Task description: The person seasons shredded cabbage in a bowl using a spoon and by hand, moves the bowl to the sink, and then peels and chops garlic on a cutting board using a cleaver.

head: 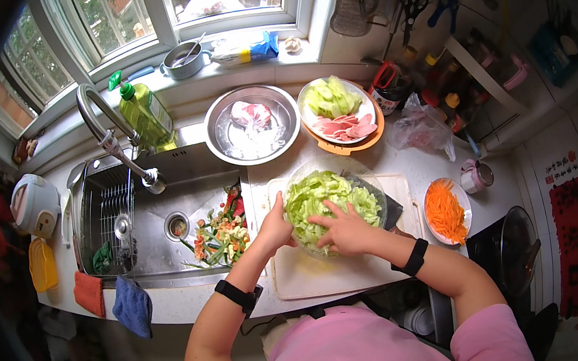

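Note:
My left hand (276,227) grips the left side of a clear bowl (380,190) full of chopped lettuce (323,192). Fingers spread, my right hand (347,229) rests on the lettuce at the bowl's near side; I see nothing held in it. The bowl is over a white cutting board (308,282). A cleaver (394,210) lies partly hidden beneath the bowl, its dark blade showing at the right. To the right stands a white plate of shredded carrot (444,213). Behind the bowl, a plate holds sliced sausage (342,127) and pale green vegetable slices (330,97).
At left is a steel sink (165,257) with vegetable scraps (225,235) and a faucet (114,143). A metal basin (219,148) holds a piece of meat (251,115). A plastic bag (421,127), a glass jar (476,176) and a lidded pan (516,243) are at right.

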Motion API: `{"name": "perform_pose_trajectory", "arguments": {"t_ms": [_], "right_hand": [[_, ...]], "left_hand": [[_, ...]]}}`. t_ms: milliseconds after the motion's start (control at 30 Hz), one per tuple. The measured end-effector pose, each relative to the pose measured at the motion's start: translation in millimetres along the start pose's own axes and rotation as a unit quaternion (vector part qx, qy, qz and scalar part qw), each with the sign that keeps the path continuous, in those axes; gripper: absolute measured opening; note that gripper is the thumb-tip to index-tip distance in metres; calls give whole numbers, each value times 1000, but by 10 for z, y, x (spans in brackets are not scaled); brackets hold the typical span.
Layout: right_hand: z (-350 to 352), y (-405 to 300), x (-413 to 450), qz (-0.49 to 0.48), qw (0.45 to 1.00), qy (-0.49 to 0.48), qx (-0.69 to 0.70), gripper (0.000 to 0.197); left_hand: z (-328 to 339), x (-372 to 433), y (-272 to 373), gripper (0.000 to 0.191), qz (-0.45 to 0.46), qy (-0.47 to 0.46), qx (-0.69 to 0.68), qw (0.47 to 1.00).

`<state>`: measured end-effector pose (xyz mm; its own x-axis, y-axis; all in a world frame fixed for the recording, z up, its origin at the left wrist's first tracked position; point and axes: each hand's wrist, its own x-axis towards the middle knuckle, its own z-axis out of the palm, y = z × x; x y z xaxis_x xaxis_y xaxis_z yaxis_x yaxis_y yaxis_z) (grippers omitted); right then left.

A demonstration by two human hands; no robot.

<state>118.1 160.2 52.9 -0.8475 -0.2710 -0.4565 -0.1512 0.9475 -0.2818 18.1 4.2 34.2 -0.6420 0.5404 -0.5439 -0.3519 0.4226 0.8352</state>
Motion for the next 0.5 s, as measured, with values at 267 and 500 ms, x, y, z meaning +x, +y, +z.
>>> {"name": "perform_pose_trajectory", "arguments": {"t_ms": [267, 500], "right_hand": [[-30, 252, 190, 39, 998, 39, -14, 37], [-445, 594, -21, -68, 971, 12, 229, 40]], "left_hand": [[5, 9, 34, 80, -5, -1, 55, 998], [25, 7, 83, 83, -16, 6, 37, 999]]}}
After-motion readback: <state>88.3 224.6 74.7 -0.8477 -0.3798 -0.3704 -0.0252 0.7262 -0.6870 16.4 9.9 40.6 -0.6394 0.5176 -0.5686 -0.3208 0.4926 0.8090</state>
